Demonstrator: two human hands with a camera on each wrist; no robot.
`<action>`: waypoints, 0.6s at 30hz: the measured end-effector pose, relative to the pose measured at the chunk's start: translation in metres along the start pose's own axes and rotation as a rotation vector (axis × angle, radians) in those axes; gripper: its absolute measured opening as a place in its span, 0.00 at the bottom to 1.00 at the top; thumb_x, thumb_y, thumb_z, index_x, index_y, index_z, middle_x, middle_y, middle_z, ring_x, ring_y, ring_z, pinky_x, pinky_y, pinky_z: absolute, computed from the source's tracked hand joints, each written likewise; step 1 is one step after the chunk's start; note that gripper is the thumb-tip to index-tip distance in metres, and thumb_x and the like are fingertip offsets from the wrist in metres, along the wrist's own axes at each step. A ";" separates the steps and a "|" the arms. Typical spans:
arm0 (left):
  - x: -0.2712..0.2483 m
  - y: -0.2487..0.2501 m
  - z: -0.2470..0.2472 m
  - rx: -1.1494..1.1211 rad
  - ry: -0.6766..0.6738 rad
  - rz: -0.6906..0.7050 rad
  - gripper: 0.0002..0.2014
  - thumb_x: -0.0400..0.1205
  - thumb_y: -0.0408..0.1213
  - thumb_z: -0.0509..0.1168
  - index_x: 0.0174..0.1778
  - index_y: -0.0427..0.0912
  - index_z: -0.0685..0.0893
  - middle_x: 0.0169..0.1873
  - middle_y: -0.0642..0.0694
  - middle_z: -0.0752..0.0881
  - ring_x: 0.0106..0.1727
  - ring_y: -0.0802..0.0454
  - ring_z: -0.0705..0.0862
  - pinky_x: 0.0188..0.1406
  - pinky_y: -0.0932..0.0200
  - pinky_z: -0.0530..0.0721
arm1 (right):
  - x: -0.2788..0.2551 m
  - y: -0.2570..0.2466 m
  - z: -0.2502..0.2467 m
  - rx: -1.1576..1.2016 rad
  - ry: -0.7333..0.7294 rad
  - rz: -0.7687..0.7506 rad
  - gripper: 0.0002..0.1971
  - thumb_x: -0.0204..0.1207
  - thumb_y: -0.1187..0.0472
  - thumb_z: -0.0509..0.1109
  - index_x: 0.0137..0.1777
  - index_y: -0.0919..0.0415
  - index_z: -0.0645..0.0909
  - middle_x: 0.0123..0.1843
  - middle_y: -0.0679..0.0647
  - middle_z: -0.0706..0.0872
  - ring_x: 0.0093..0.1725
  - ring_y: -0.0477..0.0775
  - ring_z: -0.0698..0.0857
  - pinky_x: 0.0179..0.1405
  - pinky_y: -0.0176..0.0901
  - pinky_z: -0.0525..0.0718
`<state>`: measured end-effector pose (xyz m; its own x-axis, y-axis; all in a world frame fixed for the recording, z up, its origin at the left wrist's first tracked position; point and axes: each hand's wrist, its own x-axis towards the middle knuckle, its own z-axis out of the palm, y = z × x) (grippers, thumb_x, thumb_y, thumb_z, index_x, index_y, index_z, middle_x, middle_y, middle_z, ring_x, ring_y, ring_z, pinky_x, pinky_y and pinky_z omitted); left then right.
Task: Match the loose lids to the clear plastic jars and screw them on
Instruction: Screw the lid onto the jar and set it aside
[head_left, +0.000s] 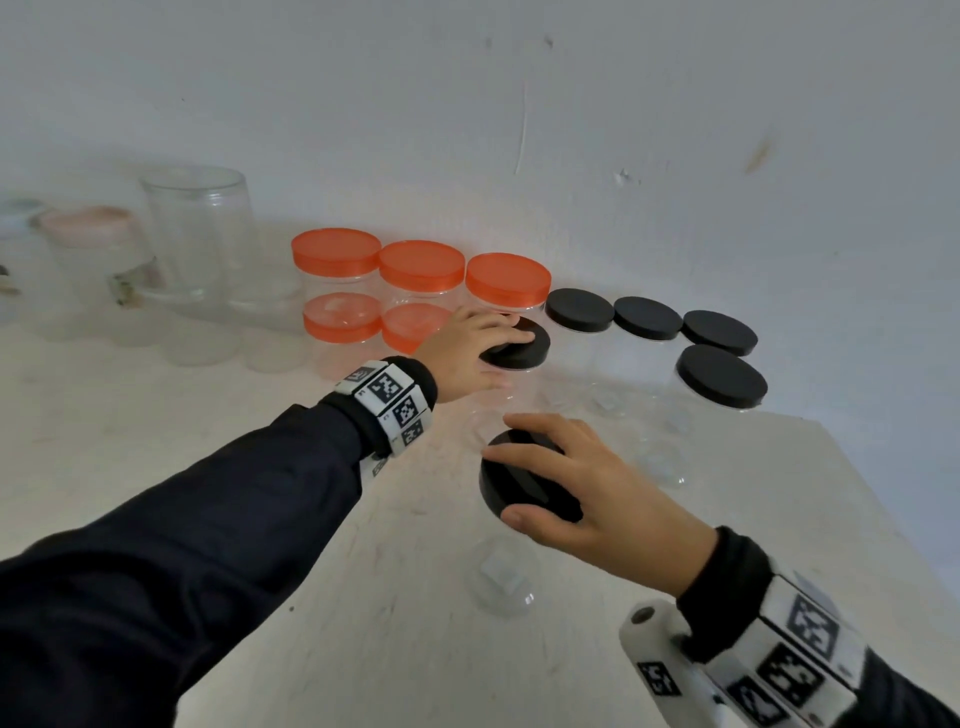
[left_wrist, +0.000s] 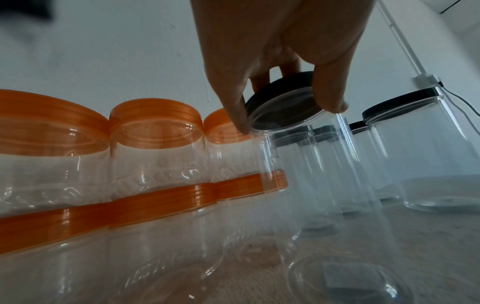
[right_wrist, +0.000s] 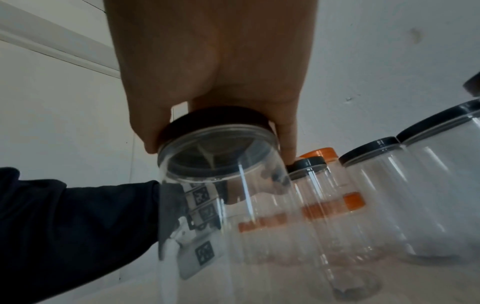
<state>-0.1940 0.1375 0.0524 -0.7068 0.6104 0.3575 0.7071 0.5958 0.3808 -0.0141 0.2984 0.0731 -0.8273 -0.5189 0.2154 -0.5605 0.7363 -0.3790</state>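
Note:
My left hand (head_left: 475, 345) grips from above the black lid (head_left: 524, 349) of a tall clear jar (left_wrist: 306, 174), beside the orange-lidded jars; thumb and fingers (left_wrist: 235, 107) curl round the lid's rim (left_wrist: 280, 98). My right hand (head_left: 582, 486) grips the black lid (head_left: 519, 480) of a nearer clear jar (right_wrist: 233, 205) in the same way, fingers wrapped over its edge (right_wrist: 215, 121). Both jars stand on the white table (head_left: 260, 441).
Several orange-lidded jars (head_left: 421, 265) stand in two rows at the back. Several black-lidded clear jars (head_left: 722, 374) stand to the right near the wall. Bare clear jars (head_left: 197, 234) and a pink-lidded one (head_left: 85, 223) sit far left. The table's right edge (head_left: 883, 514) is close.

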 end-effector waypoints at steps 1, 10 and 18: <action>0.000 0.000 0.000 -0.005 0.004 0.000 0.28 0.75 0.40 0.72 0.72 0.50 0.74 0.74 0.48 0.71 0.73 0.45 0.63 0.72 0.53 0.58 | 0.000 0.000 -0.001 -0.028 -0.010 -0.009 0.32 0.71 0.30 0.55 0.73 0.40 0.69 0.76 0.42 0.65 0.74 0.43 0.61 0.71 0.45 0.72; -0.001 0.002 -0.001 -0.005 -0.005 -0.021 0.28 0.75 0.42 0.71 0.72 0.52 0.73 0.75 0.51 0.69 0.74 0.48 0.61 0.72 0.54 0.57 | 0.001 0.015 -0.006 -0.167 -0.078 0.091 0.39 0.70 0.44 0.73 0.79 0.42 0.59 0.79 0.45 0.55 0.76 0.49 0.55 0.72 0.47 0.71; -0.002 0.007 0.001 0.023 0.048 0.062 0.29 0.74 0.42 0.73 0.72 0.52 0.74 0.74 0.52 0.70 0.74 0.51 0.62 0.69 0.62 0.55 | 0.014 0.070 -0.024 -0.401 0.064 0.372 0.35 0.76 0.49 0.69 0.81 0.50 0.58 0.82 0.52 0.58 0.81 0.59 0.54 0.79 0.51 0.56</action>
<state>-0.1879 0.1412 0.0530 -0.6616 0.6211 0.4201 0.7492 0.5702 0.3369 -0.0660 0.3528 0.0717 -0.9660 -0.1734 0.1917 -0.1897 0.9794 -0.0698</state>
